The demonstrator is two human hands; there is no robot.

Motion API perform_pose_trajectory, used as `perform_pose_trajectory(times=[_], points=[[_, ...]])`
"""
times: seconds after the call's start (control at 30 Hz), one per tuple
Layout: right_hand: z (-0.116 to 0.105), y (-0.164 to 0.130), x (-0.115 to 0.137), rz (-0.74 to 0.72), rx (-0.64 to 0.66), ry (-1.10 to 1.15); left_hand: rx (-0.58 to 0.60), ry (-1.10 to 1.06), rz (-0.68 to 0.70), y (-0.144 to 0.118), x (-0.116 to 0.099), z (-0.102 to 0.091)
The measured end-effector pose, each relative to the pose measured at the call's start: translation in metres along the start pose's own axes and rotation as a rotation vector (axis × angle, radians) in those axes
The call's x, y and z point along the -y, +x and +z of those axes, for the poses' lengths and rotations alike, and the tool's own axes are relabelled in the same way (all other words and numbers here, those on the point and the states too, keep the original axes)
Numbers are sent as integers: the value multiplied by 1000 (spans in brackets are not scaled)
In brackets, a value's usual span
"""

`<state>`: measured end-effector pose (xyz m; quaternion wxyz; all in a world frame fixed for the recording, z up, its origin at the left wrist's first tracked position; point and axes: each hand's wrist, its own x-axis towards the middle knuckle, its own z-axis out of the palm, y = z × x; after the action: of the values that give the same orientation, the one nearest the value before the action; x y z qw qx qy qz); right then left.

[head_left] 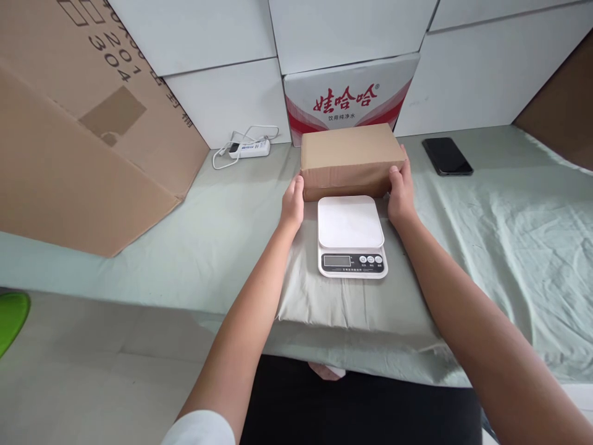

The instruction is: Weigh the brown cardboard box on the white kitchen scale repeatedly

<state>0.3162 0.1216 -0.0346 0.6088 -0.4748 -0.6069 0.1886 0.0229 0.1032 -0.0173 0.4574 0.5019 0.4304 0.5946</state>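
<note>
Hands grip a closed brown box [349,157] from both ends: the left hand [293,204] presses flat against its left end, fingers curled around the corner, and the right hand [401,188] clasps its right end, thumb on the front face. What the box holds cannot be told, for it is shut. It is plain, smooth cardboard, oblong, and sits on the pale green cloth [509,235] just behind a white scale [351,236]. That scale has a smooth, rounded square plate, bare on top, with a small grey display and three round buttons along its front. The cloth is creased and drapes over a raised pad under the scale. Behind the box stands a white carton [347,93] with red print. A black phone [447,156] lies flat to the right, a white power strip [250,148] with a looped cord to the left, and a large cardboard sheet [83,123] leans at far left.
</note>
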Motion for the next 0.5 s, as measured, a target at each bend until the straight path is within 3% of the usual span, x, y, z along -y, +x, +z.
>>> perform_pose_trajectory(times=[0.13,0.27,0.4,0.5], points=[[2,-2,29,32,18,-3,41,-31,26,1,-5,1],[-13,-2,75,-71,41,16,52,-22,141,-13,-34,-2],[-43,-19,117,-201,16,-30,98,15,225,-55,-72,-13],[-57,-47,119,-295,67,-79,121,57,254,-93,-82,-23]])
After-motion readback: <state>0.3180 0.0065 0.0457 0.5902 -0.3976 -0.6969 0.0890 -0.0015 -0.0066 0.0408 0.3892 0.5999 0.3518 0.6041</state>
